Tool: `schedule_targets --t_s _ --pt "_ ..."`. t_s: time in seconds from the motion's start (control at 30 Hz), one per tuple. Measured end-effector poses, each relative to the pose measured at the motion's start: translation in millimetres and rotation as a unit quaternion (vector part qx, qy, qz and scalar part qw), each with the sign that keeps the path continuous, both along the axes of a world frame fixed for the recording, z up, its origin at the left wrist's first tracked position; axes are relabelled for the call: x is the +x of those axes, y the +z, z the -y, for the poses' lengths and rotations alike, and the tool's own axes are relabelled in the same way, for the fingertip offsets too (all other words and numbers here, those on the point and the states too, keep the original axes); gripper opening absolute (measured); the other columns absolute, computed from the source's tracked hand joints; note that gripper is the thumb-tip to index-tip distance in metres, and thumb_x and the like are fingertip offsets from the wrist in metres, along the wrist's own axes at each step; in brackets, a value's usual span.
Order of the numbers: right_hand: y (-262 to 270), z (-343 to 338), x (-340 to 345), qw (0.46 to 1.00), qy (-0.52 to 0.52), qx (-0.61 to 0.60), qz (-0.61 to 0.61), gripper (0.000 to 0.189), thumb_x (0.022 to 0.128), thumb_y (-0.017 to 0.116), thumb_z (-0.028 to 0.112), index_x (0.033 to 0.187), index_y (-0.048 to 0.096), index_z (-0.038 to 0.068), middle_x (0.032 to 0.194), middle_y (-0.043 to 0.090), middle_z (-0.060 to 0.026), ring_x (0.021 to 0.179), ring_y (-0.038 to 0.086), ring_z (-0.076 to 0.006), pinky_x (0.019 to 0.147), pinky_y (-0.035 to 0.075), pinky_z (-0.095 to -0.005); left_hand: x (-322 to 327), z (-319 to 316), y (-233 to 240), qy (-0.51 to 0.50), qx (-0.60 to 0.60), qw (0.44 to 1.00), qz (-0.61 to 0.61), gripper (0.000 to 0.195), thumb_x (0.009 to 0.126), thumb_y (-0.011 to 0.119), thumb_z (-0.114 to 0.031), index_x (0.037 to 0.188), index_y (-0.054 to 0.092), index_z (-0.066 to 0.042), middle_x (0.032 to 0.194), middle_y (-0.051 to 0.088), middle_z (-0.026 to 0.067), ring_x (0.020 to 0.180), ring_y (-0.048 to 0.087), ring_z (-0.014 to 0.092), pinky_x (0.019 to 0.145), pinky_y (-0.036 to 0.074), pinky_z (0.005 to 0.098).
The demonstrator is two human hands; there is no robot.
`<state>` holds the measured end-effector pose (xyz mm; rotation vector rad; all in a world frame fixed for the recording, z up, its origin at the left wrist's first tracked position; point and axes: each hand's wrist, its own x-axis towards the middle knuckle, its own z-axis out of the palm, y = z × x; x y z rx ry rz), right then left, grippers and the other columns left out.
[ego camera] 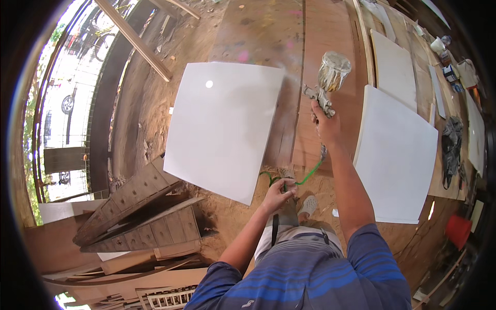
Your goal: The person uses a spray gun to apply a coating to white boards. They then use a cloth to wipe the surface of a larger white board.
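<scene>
My right hand (326,123) grips a paint-crusted spray gun (321,99), its coated cup (334,69) on top and its nozzle towards the white panel (224,128) on the left. A faint mist hangs near that panel's upper right corner. From the gun's handle a green air hose (313,171) runs down to my left hand (279,193), whose fingers are closed around it close to my waist. The left panel has a glossy face with a bright round reflection. A second white panel (397,155) lies to the right of my right forearm.
Wooden drawer-front pieces (143,193) are stacked at lower left, near a wooden post (135,40) at upper left. Paint-spotted boards (259,31) lie ahead. Along the right are more pale panels (393,69), a black plastic bag (452,143), paint cans (449,73) and a red container (458,231).
</scene>
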<state>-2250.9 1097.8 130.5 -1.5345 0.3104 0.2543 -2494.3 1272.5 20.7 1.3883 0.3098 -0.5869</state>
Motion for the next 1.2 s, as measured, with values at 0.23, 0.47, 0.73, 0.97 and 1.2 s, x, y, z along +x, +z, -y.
schedule_targets --t_s 0.23,0.47,0.73,0.97,1.2 --pt "-9 4 -97 0.997 0.069 -0.019 -0.036 0.029 0.101 0.070 0.037 0.095 0.071 0.008 0.067 0.054 0.0062 0.060 0.047 -0.0054 0.054 0.038 -0.0279 -62 6 -9 -0.006 0.054 0.998 0.013 0.046 0.094 0.076 -0.009 0.135 0.059 0.000 0.125 0.068 0.0092 0.113 0.065 0.016 0.098 0.052 0.0316" --pt "-12 3 -192 0.991 0.134 -0.004 0.027 0.033 0.101 0.068 0.031 0.125 0.072 0.009 0.073 0.057 0.0043 0.062 0.049 -0.0070 0.058 0.041 -0.0293 -134 15 -30 0.023 0.109 0.993 0.044 0.046 0.086 0.078 -0.017 0.129 0.066 -0.004 0.115 0.073 0.0133 0.105 0.068 0.023 0.093 0.053 0.0352" --pt "-5 7 -273 0.976 0.213 -0.039 -0.017 0.037 0.101 0.067 0.031 0.121 0.071 0.001 0.094 0.072 -0.0071 0.086 0.060 -0.0143 0.080 0.050 -0.0344 -180 17 -24 0.004 0.190 0.977 0.096 0.042 0.086 0.078 -0.020 0.126 0.071 -0.007 0.133 0.068 0.0171 0.122 0.066 0.031 0.105 0.051 0.0396" --pt "0 -3 -341 0.960 0.259 -0.008 -0.109 0.038 0.100 0.069 0.030 0.124 0.069 0.001 0.103 0.075 -0.0099 0.095 0.065 -0.0140 0.085 0.052 -0.0340 -201 -4 -12 -0.065 0.177 0.981 0.044 0.036 0.090 0.074 -0.019 0.124 0.072 -0.005 0.122 0.074 0.0129 0.115 0.068 0.023 0.102 0.049 0.0359" --pt "0 -63 -390 0.958 0.280 -0.025 -0.048 0.035 0.102 0.066 0.027 0.127 0.067 0.002 0.100 0.075 -0.0083 0.092 0.069 -0.0155 0.082 0.054 -0.0339 -224 -83 -13 -0.153 0.144 0.978 0.001 0.036 0.088 0.070 -0.019 0.121 0.074 -0.006 0.117 0.075 0.0168 0.108 0.073 0.027 0.098 0.054 0.0385"
